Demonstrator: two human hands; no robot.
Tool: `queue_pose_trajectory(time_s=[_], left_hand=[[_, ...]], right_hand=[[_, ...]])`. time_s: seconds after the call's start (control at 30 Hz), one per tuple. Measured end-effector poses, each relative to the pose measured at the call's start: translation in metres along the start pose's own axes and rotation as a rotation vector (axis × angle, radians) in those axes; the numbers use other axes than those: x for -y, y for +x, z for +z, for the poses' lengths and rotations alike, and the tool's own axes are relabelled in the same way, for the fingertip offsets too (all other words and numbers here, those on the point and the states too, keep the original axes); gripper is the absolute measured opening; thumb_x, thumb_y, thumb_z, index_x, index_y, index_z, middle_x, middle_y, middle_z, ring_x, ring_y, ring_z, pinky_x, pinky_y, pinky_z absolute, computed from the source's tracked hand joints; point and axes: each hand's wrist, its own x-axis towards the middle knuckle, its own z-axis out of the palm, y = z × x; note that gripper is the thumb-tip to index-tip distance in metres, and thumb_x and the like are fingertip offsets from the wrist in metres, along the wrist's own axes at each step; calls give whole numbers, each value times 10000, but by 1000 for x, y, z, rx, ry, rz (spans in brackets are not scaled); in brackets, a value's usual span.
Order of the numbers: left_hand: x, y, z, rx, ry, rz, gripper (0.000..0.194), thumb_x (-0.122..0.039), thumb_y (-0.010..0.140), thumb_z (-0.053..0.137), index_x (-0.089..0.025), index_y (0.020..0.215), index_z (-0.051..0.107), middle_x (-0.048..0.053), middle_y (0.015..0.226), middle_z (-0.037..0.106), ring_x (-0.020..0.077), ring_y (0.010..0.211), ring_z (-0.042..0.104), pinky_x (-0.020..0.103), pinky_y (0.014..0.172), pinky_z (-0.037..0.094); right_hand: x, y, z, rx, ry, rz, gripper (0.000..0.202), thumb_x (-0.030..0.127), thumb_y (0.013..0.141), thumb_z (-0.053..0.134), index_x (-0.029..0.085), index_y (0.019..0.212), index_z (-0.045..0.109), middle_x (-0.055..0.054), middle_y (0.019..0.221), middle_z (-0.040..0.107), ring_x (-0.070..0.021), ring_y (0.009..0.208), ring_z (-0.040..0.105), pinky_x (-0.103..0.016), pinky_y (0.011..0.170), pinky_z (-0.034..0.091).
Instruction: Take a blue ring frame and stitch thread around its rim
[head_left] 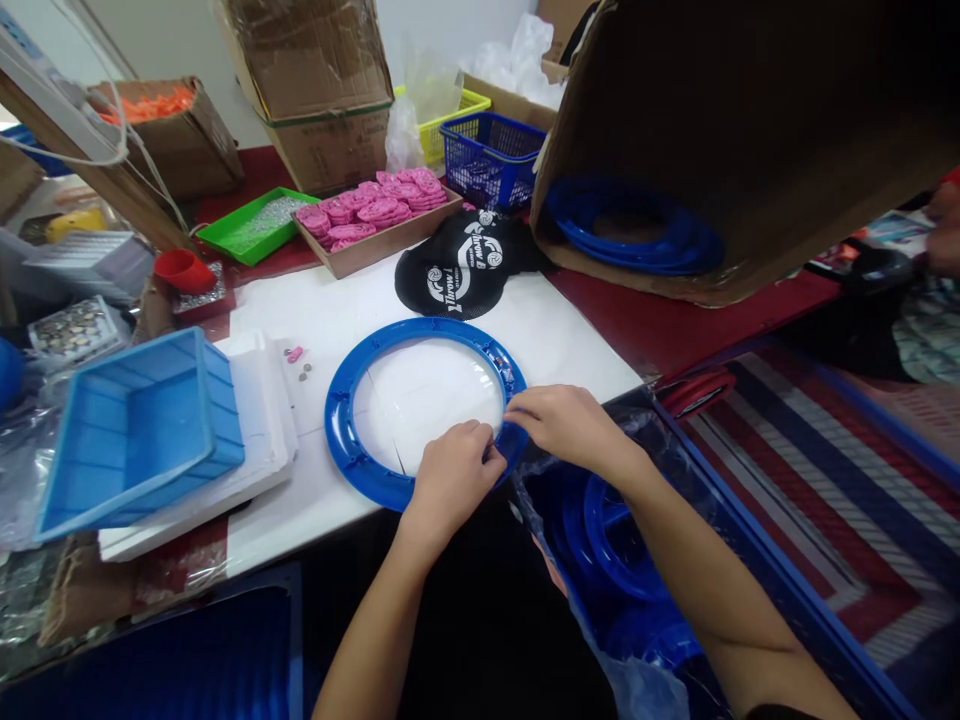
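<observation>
A blue plastic ring [346, 425] lies flat on the white table sheet [315, 520] in front of me. At its near right side, my left hand [454, 475] is closed, fingers curled over the ring. My right hand [562, 425] pinches at the ring's right edge, close beside the left. Whatever sits between the fingertips is too small or hidden to make out. Small shiny pieces [504, 365] sit in the ring's upper right part. Beyond the ring lie black mesh discs [465, 265] with white print.
Left stands a light blue bin [150, 420], near tiny loose parts [300, 365]. Farther back are a tray of pink pieces [375, 210], a green tray [259, 228] and a blue basket [491, 160]. A tipped carton [720, 120] holds blue rings; more lie in a lined crate [615, 550] below right.
</observation>
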Motion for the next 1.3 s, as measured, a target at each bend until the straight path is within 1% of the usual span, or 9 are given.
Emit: queue_pose_trajectory(time_s=[0.23, 0.33, 0.43, 0.53, 0.67, 0.77, 0.87, 1.0, 1.3], left_hand=[[5, -4, -13, 72, -39, 84, 147, -234, 998, 538, -223, 869, 610, 6, 921, 677, 192, 861, 648, 307, 705, 413], [-5, 0, -15, 96, 35, 54, 150, -279, 1025, 526, -211, 957, 641, 41, 998, 692, 229, 932, 662, 318, 700, 433], [-20, 9, -8, 100, 131, -5, 184, -187, 1028, 457, -186, 1033, 641, 72, 1047, 691, 247, 936, 671, 328, 660, 429], [-26, 13, 0, 74, 128, -48, 159, -184, 1016, 471, -197, 1003, 629, 58, 1017, 694, 246, 915, 678, 328, 634, 417], [-19, 10, 0, 44, 95, -60, 116, -213, 996, 528, -219, 934, 625, 27, 961, 702, 231, 885, 678, 320, 648, 418], [-13, 5, -3, 56, 78, -18, 122, -193, 978, 538, -221, 921, 642, 28, 972, 714, 231, 930, 674, 316, 694, 433], [-10, 4, -3, 58, 67, -3, 129, -183, 971, 539, -217, 935, 658, 39, 1000, 721, 236, 976, 667, 316, 721, 445], [-9, 4, 0, 60, 49, -12, 123, -177, 963, 547, -216, 950, 663, 41, 1012, 721, 227, 954, 666, 312, 738, 452], [-5, 3, -1, 45, 9, 3, 113, -173, 948, 548, -214, 901, 643, 26, 962, 714, 208, 887, 661, 309, 699, 418]], right_hand=[[14, -22, 23, -28, -59, 141, 251, 258, 1033, 510, 227, 864, 694, -26, 911, 767, -186, 839, 678, -317, 650, 267], [22, -28, 33, -68, -89, 188, 269, 218, 1028, 486, 215, 825, 662, -34, 836, 743, -179, 772, 655, -327, 634, 238], [27, -32, 36, -61, -95, 191, 246, 142, 995, 486, 201, 830, 657, -50, 833, 738, -183, 759, 649, -329, 636, 248], [23, -34, 29, -11, -32, 154, 247, 98, 969, 478, 193, 854, 675, -59, 862, 746, -192, 781, 662, -312, 656, 302], [7, -33, 8, 88, 222, -19, 249, 178, 984, 506, 234, 938, 745, -33, 936, 779, -192, 865, 695, -277, 733, 415], [-2, -28, -5, 44, 368, -60, 240, 242, 982, 543, 245, 980, 783, -27, 960, 791, -193, 879, 701, -287, 792, 459], [-4, -18, -6, 3, 422, -58, 212, 269, 945, 594, 229, 907, 798, -15, 806, 753, -170, 729, 643, -286, 717, 443], [-6, -5, 1, -100, 366, -11, 214, 270, 928, 599, 212, 854, 791, -3, 684, 664, -154, 658, 560, -285, 669, 391], [0, -12, 14, -127, 90, 69, 196, 202, 946, 568, 216, 847, 737, -39, 846, 733, -189, 819, 638, -293, 697, 356]])
